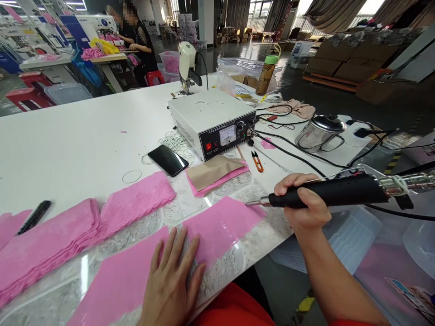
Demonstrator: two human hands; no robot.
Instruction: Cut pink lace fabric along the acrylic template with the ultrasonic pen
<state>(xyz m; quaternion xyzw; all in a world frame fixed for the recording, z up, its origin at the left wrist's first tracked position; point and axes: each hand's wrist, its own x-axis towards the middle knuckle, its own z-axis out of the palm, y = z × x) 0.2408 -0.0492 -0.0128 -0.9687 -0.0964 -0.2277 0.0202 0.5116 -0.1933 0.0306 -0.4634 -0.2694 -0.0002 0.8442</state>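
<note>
My right hand (307,201) is wrapped round the black handle of an ultrasonic handpiece (340,191). Its thin metal tip meets the right part of a pink fabric piece (220,226); whether it presses down I cannot tell. Fingers spread, my left hand (175,276) lies flat where that piece meets a second pink fabric piece (118,276) on the left. Beyond my hands are a stack of pink fabric (50,244) and another pink pile (136,199). A tan sheet (215,173) rests over more pink fabric in front of the control box (220,117).
Around the box lie a phone (168,160), orange thread snips (257,161) and black cables. A glass pot (319,133) and a bottle (267,74) stand to the right. A black marker (34,217) is at left. Plastic bins (326,244) stand below the table edge; people sit far back.
</note>
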